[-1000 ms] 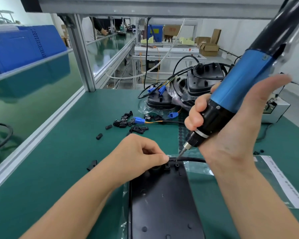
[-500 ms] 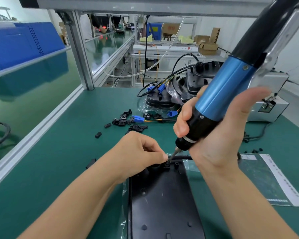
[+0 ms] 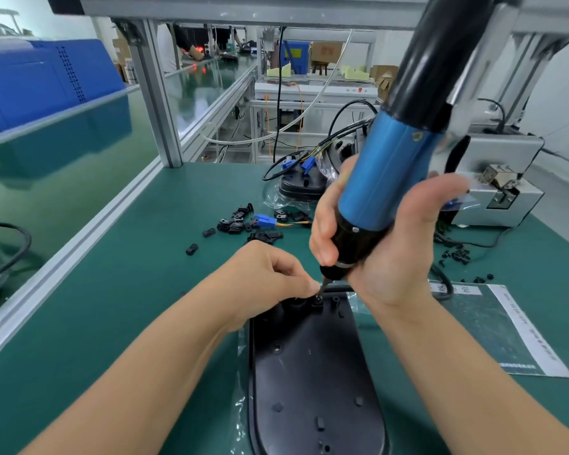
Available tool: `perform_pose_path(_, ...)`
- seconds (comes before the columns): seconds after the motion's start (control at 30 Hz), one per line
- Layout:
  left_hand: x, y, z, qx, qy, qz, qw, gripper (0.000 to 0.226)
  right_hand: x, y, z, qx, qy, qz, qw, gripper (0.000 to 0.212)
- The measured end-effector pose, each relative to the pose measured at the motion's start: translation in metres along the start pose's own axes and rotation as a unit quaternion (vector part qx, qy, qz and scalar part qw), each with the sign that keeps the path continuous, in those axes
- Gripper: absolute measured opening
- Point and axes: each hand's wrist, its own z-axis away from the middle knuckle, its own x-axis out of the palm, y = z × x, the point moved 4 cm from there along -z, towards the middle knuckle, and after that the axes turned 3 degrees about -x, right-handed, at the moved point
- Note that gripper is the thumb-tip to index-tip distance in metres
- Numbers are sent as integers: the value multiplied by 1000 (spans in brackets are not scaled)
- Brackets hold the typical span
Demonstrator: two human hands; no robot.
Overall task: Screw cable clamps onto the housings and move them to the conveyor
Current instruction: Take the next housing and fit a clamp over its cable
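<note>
The black housing [image 3: 312,372] is lying flat on the green bench top [image 3: 112,290], right in front of the person, sitting on a clear plastic bag. It's a long, smooth oval shell dotted with small pegs and bosses, its long axis running from the near edge straight away from the camera, the far end carrying the screw posts. At that far end a small black cable clamp [image 3: 316,300] is sitting on a post, and a black cable is passing just behind it. The left hand [image 3: 270,280] is curling over this end, fingertips pinching at the clamp. The right hand [image 3: 381,244] is wrapping firmly around the blue and black electric screwdriver [image 3: 391,172], which is tilting up to the right, its bit pointing down onto the clamp beside the left fingertips. Further out, loose clamps [image 3: 240,221] are lying scattered on the mat, a blue connector [image 3: 265,221] among them, more housings [image 3: 301,188] with cables are waiting beyond, a printed sheet [image 3: 513,333] is lying to the right, and a grey box [image 3: 500,192] is standing behind it
</note>
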Motion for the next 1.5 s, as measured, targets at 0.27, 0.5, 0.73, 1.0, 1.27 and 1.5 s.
perform_pose_path(0.27,-2,4,0,-17,11,1,1000,13,4,1,-12,36,-29,-15,999,76)
perform_pose_path(0.5,-2,3,-2,-24,11,-1,1000,14,7,3,-18,65,-36,-11,997,75)
perform_pose_path(0.73,-2,2,-2,-7,14,-8,1000,11,5,5,-17,65,-34,-1,997,65)
perform_pose_path(1.0,-1,1,-4,0,24,-18,1000,11,11,8,-15,92,-116,-98,984,80)
perform_pose_path(1.27,0,-2,-3,16,37,-23,999,13,7,9,-21,110,-106,-147,977,70)
perform_pose_path(1.5,0,-6,-4,26,35,-6,999,12,5,10,-22,106,-101,-134,980,82)
